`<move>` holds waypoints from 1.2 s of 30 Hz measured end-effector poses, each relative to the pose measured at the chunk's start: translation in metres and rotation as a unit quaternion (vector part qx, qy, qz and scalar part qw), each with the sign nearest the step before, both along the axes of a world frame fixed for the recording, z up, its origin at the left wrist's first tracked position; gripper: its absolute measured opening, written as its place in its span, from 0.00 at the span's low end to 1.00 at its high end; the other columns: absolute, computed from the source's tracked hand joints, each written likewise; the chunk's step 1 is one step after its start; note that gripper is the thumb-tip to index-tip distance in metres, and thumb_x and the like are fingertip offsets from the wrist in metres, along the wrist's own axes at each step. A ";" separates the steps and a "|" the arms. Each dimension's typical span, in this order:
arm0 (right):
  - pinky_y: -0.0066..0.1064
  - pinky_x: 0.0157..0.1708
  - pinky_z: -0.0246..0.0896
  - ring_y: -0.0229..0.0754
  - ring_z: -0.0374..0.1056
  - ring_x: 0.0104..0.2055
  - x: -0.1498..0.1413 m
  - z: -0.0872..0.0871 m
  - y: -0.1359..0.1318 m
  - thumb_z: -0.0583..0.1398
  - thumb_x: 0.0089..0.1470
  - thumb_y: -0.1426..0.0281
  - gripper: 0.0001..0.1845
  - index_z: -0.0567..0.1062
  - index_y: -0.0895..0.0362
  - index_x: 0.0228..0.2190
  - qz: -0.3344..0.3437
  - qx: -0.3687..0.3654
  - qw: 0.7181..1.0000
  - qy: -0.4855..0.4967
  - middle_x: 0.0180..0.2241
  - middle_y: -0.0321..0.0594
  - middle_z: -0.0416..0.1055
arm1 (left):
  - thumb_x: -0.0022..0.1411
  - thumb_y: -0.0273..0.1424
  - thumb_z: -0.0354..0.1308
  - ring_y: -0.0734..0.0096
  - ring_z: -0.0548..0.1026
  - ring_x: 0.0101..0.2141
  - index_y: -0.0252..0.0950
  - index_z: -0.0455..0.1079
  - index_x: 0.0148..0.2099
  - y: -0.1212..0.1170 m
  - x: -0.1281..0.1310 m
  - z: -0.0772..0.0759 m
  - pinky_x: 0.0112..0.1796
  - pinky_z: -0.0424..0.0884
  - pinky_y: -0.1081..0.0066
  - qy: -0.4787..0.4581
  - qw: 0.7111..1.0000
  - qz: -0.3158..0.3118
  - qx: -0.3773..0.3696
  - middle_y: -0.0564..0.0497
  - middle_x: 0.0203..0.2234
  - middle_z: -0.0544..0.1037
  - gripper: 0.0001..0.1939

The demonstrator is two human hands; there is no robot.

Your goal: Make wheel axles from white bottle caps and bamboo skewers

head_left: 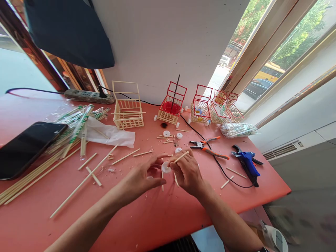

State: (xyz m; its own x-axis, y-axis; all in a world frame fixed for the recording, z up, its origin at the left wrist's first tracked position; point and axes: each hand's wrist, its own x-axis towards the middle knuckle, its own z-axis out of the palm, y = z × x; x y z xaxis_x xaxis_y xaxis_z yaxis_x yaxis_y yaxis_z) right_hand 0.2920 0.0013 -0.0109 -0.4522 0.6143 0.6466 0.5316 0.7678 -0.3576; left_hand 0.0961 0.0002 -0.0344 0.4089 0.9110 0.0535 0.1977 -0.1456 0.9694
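Wooden stick point(181, 157), long axis slanting up/right, pinched in R hand point(191, 174), L hand point(143, 176) grip unclear

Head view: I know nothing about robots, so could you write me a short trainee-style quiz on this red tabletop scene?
1. Which hand holds the short, pale wooden stick: A) left, B) right?
2. True or false: the blue plastic glue gun lies to the right of the orange-handled metal pliers in the picture.
3. Fill in: the black rectangular phone lies toward the picture's ___ edge.

Key: 1. B, the right hand; 2. true; 3. left.
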 end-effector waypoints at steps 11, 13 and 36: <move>0.39 0.46 0.57 0.42 0.70 0.39 0.002 0.002 -0.002 0.50 0.68 0.73 0.09 0.68 0.53 0.36 0.037 -0.019 0.999 -0.016 0.36 0.40 0.77 | 0.57 0.35 0.67 0.57 0.77 0.52 0.45 0.73 0.58 0.003 -0.013 0.009 0.53 0.73 0.60 0.096 0.980 0.024 0.172 0.48 0.52 0.81 0.25; 0.39 0.44 0.56 0.42 0.69 0.38 0.002 0.003 -0.002 0.50 0.69 0.72 0.10 0.68 0.53 0.36 0.042 -0.030 0.998 -0.022 0.35 0.39 0.77 | 0.57 0.35 0.67 0.56 0.77 0.52 0.43 0.74 0.56 0.001 -0.011 0.009 0.53 0.73 0.59 0.091 0.981 0.024 0.168 0.47 0.51 0.81 0.23; 0.36 0.43 0.55 0.42 0.67 0.36 -0.001 0.008 -0.004 0.50 0.70 0.71 0.11 0.67 0.53 0.35 0.060 -0.015 0.998 -0.011 0.30 0.37 0.75 | 0.57 0.29 0.67 0.62 0.80 0.44 0.41 0.79 0.43 -0.001 -0.004 0.009 0.47 0.73 0.66 0.016 0.992 0.014 0.126 0.51 0.42 0.84 0.09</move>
